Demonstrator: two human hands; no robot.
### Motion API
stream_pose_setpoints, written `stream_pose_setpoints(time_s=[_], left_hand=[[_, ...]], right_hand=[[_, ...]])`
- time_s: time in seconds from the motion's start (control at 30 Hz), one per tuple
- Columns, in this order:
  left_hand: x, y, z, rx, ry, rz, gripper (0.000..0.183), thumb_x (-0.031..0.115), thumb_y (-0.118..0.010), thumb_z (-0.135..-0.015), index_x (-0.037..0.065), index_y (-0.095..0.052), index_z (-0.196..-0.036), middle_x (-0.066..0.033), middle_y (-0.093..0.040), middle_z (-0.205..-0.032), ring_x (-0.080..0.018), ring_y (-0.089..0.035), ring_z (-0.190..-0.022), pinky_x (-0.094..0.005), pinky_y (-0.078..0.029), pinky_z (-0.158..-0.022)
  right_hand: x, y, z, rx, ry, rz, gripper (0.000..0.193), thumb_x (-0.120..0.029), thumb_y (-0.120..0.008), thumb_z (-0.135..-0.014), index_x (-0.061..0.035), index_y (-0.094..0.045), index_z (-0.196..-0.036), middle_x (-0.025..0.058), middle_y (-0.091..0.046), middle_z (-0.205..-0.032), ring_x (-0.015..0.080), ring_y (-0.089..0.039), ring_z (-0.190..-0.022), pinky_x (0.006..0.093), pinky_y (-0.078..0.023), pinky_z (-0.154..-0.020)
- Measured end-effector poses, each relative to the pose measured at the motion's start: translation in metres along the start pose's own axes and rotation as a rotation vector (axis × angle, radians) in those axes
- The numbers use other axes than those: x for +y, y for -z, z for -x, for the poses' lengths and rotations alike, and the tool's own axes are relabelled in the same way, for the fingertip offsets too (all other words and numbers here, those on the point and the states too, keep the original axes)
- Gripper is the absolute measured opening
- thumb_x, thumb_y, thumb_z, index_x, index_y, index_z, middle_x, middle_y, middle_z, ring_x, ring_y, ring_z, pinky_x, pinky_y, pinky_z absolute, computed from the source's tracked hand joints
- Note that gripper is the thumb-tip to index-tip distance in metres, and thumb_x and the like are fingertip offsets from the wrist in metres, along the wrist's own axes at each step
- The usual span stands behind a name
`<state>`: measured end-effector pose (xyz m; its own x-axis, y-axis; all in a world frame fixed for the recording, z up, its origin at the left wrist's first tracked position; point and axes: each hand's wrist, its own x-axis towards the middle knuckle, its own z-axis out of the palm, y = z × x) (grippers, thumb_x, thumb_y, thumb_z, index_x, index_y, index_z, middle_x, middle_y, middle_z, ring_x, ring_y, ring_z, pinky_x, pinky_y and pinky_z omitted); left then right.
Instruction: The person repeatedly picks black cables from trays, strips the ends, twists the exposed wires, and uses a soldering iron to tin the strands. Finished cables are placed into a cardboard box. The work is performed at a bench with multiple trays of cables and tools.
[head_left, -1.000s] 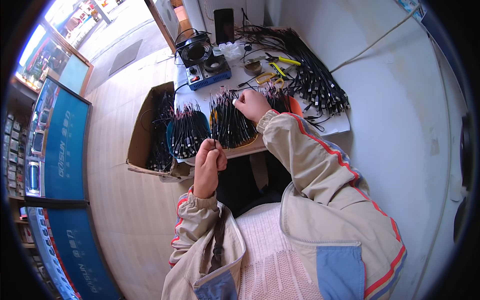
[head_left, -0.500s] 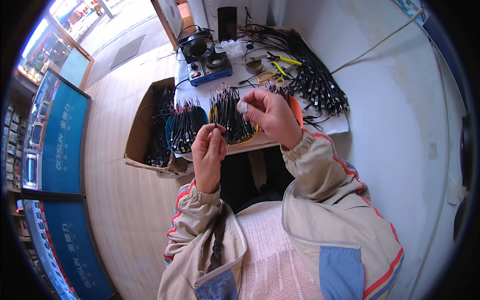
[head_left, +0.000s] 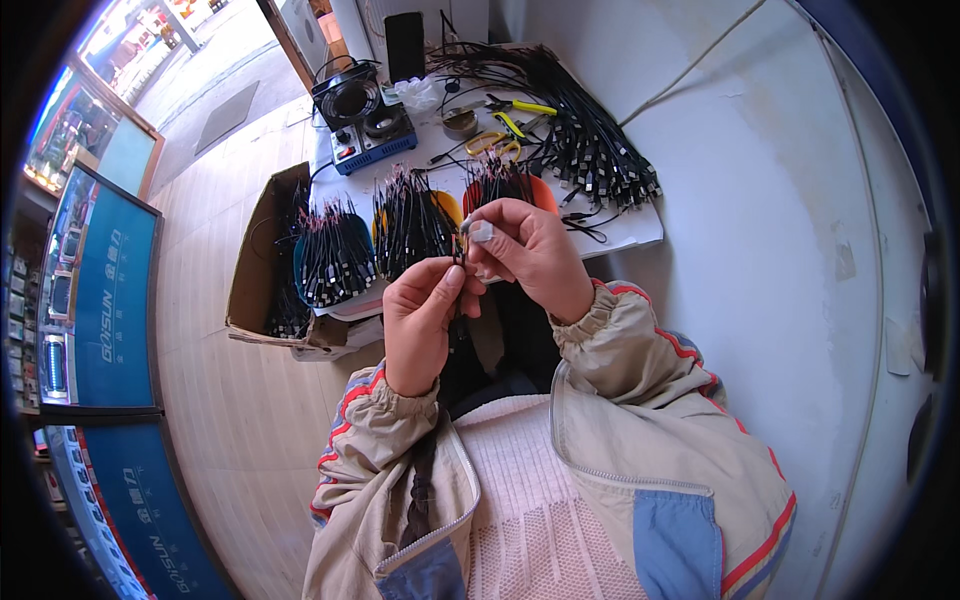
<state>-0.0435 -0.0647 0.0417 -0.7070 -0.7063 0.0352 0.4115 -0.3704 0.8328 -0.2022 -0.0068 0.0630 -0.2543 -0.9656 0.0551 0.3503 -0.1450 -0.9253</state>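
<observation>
Over the front edge of the table, my left hand (head_left: 425, 315) pinches a short black cable (head_left: 458, 256) between thumb and fingers. My right hand (head_left: 537, 252), with a white wrap on its thumb, closes on the upper end of that cable, where thin orange-coloured wires show. The fingertips of both hands nearly touch. Behind them lie bundles of black cables with metal plugs and reddish wire ends, in a blue tray (head_left: 299, 262), a yellow tray (head_left: 447, 206) and an orange tray (head_left: 543, 194). The cable's lower part is mostly hidden by my left hand.
A cardboard box (head_left: 247, 255) of cables stands left of the table. Farther back are a blue soldering pot (head_left: 372, 148), a small round tin (head_left: 460, 125), yellow-handled scissors (head_left: 484, 143), yellow-handled pliers (head_left: 530, 107) and a large cable bundle (head_left: 590, 140). A white wall (head_left: 740, 220) borders the right side.
My right hand has come down and left to meet the cable end in my left hand. The view has shifted, so the table appears farther left.
</observation>
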Motion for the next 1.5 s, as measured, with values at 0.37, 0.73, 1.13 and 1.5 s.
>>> stream_pose_setpoints(time_s=[0.37, 0.73, 1.13, 1.5], left_hand=[[-0.007, -0.009, 0.002, 0.026, 0.017, -0.014, 0.015, 0.008, -0.058, -0.095, -0.002, -0.064, -0.103, -0.0094, -0.068, -0.081, -0.0066, -0.049, -0.059, -0.0191, -0.036, -0.053], [-0.008, -0.009, 0.009, 0.013, 0.002, -0.004, 0.015, 0.007, -0.058, -0.095, -0.002, -0.062, -0.106, -0.0118, -0.067, -0.081, -0.0040, -0.043, -0.056, -0.0173, -0.030, -0.050], [-0.033, -0.016, 0.041, 0.050, -0.028, 0.224, 0.012, 0.004, -0.059, -0.094, -0.003, -0.061, -0.103, -0.0121, -0.067, -0.082, -0.0045, -0.045, -0.056, -0.0175, -0.030, -0.049], [-0.036, -0.011, 0.052, -0.070, 0.067, 0.204, 0.008, 0.005, -0.059, -0.093, -0.002, -0.060, -0.097, -0.0128, -0.066, -0.078, -0.0041, -0.042, -0.051, -0.0175, -0.025, -0.045]], right_hand=[[0.001, 0.011, 0.014, -0.062, 0.046, 0.164, 0.021, -0.010, -0.065, -0.091, 0.0031, -0.060, -0.107, 0.0039, -0.066, -0.093, 0.0063, -0.063, -0.082, 0.0209, -0.053, -0.072], [0.011, 0.010, 0.020, -0.037, 0.092, 0.143, 0.014, -0.008, -0.067, -0.089, -0.0009, -0.061, -0.101, 0.0006, -0.064, -0.091, 0.0036, -0.059, -0.078, 0.0183, -0.049, -0.069], [0.037, -0.015, 0.066, 0.140, 0.419, 0.212, 0.007, -0.002, -0.064, -0.089, -0.0013, -0.057, -0.089, 0.0018, -0.062, -0.085, 0.0031, -0.056, -0.071, 0.0177, -0.044, -0.059], [0.027, 0.022, 0.065, -0.147, 0.046, 0.004, 0.014, -0.008, -0.066, -0.091, 0.0011, -0.062, -0.100, 0.0022, -0.065, -0.091, 0.0071, -0.062, -0.087, 0.0209, -0.051, -0.078]])
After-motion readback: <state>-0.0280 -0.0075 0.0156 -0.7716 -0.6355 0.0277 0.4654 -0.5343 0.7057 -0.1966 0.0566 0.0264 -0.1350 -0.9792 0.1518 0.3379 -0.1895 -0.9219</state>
